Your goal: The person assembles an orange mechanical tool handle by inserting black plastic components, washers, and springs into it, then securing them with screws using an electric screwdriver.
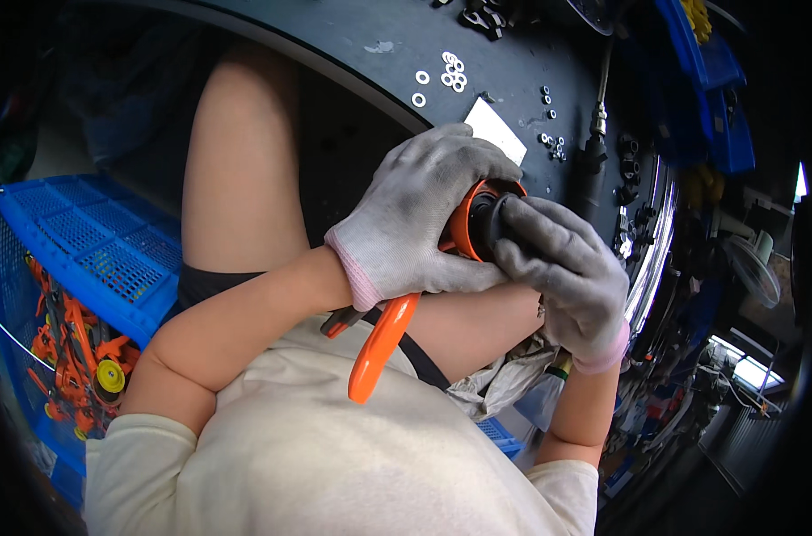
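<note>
My left hand (415,210), in a grey-coated glove with a pink cuff, is closed around the head of an orange hand tool (383,348). Its long curved orange handle sticks out below my palm, beside a shorter dark piece. At the head is an orange ring-shaped opening facing right. My right hand (568,268), gloved alike, pinches a black round part (484,219) at that opening. Fingers cover much of the part, so how deep it sits cannot be told. The tool's exact kind is not clear.
Flat metal washers (453,73), small dark nuts or rings (553,143) and a white card (497,129) lie on the dark workbench (361,54). Blue bins (732,125) stand at its far right. On my left, a blue crate (93,241) holds several orange tools (75,348).
</note>
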